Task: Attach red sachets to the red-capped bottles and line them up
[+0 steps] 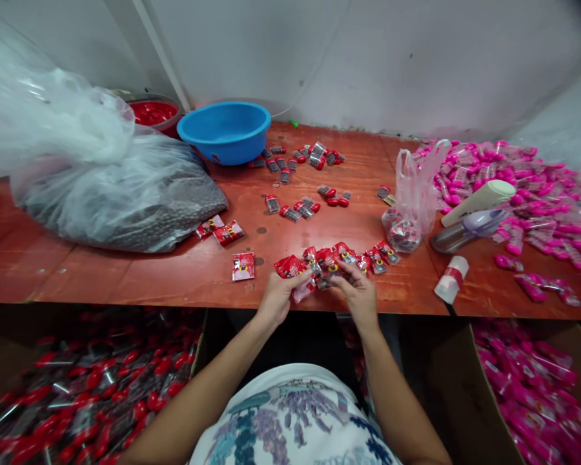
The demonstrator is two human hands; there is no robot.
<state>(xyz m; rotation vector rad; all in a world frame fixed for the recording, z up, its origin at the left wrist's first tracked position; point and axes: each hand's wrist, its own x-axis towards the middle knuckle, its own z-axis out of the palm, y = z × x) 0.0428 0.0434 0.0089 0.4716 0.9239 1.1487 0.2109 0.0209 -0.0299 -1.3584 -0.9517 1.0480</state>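
your left hand (277,297) pinched a red packet (303,292) near the table (184,278) edge, your right hand (361,300) touching other packets (377,261), its hold unclear; several looked filled, while loose vials (285,176) behind seemed left unpacked.

Small-goods packing workshop. Red-brown worktable (126,278) with loose red packets (243,266), bulk heap of pink containers (537,194), plastic sack (126,200) of grey contents. Below: cartons (577,347) of red and pink pieces.

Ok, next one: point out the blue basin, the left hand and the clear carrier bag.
Blue basin (235,152): head view, on its near outer wall.
Left hand (276,298): head view, on the back of the hand.
Clear carrier bag (416,201): head view, on the plastic above its contents.
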